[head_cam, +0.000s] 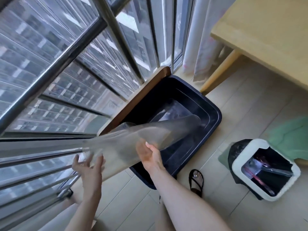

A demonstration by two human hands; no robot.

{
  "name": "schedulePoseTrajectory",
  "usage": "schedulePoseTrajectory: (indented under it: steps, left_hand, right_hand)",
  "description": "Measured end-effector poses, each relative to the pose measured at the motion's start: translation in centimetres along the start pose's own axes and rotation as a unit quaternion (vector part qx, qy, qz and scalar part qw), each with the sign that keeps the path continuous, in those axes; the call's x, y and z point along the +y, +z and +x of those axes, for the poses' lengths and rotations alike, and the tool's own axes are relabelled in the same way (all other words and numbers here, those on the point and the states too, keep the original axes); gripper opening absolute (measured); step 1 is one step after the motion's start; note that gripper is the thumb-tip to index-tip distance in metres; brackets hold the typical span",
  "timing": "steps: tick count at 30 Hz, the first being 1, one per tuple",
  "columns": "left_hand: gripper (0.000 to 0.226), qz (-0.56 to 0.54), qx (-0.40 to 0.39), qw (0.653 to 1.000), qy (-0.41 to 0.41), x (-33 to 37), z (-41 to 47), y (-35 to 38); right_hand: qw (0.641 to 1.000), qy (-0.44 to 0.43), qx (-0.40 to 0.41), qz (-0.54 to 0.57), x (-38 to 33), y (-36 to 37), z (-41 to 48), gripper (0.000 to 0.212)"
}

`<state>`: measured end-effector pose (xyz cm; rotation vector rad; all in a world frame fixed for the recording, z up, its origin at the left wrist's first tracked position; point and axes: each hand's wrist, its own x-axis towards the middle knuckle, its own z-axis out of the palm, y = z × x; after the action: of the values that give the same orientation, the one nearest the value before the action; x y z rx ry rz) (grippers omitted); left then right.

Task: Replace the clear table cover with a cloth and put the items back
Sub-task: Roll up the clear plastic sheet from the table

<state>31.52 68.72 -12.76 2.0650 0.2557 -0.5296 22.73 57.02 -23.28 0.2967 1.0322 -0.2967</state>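
Clear table cover (166, 129), rolled into a tube, is held slanted. Its near end is touched by the spread fingers of the left hand (90, 165); its middle is gripped from beneath by the right hand (150, 155). Beyond that hand, its far end is pointed into a dark tub (215, 117); a waste bin (236, 164) is seen further right.

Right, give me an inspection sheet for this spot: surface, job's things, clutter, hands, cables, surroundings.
Surface: wooden table, bare where visible.
Job's things: clear table cover, rolled, far end pointing into the dark tub on the floor; green fabric at the right edge.
Clutter: white waste bin with black liner.
Hands: left hand cups the roll's near end, fingers spread; right hand grips it further along.
Cables: nothing seen.
Surroundings: railed window, curtain, sandalled foot.
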Motion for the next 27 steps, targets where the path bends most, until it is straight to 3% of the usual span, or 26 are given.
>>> schedulePoseTrajectory:
  steps: [4, 7, 9, 13, 19, 22, 25, 27]
  left_hand:
    - [0.062, 0.025, -0.047, 0.992, -0.111, -2.0, 6.5, -4.3]
    - [0.059, 0.043, -0.01, 0.98, -0.196, -4.9, 9.5, -6.2]
    - [0.059, 0.07, 0.024, 0.97, -0.233, -6.7, 10.5, -6.8]
    - [0.059, 0.06, 0.017, 0.946, -0.318, -9.2, 12.1, -7.8]
    - [0.04, 0.069, -0.095, 0.98, -0.163, -10.5, 14.5, -7.4]
    - [0.042, 0.069, -0.146, 0.971, -0.176, -9.8, 15.6, -5.0]
    - [0.063, 0.1, -0.117, 0.958, -0.243, -11.1, 17.8, -4.3]
    - [0.073, 0.173, -0.08, 0.946, -0.263, -12.1, 18.4, -4.4]
  right_hand:
    - [0.987, 0.063, 0.065, -0.131, 1.9, 0.2, 1.6, 0.007]
    - [0.953, 0.06, 0.15, -0.255, 3.2, -1.2, 3.2, 0.05]
    - [0.939, 0.05, 0.165, -0.296, 3.9, -2.1, 4.0, 0.07]
    - [0.926, 0.08, 0.11, -0.353, 4.7, -2.9, 4.8, 0.082]
    - [0.835, 0.051, 0.086, -0.541, 6.2, -4.2, 4.4, 0.059]
    - [0.816, 0.042, 0.115, -0.566, 6.9, -4.7, 3.0, 0.038]
    - [0.818, 0.034, 0.128, -0.56, 6.5, -5.5, 1.1, 0.023]
    - [0.827, 0.028, 0.132, -0.546, 5.5, -6.0, -0.1, 0.025]
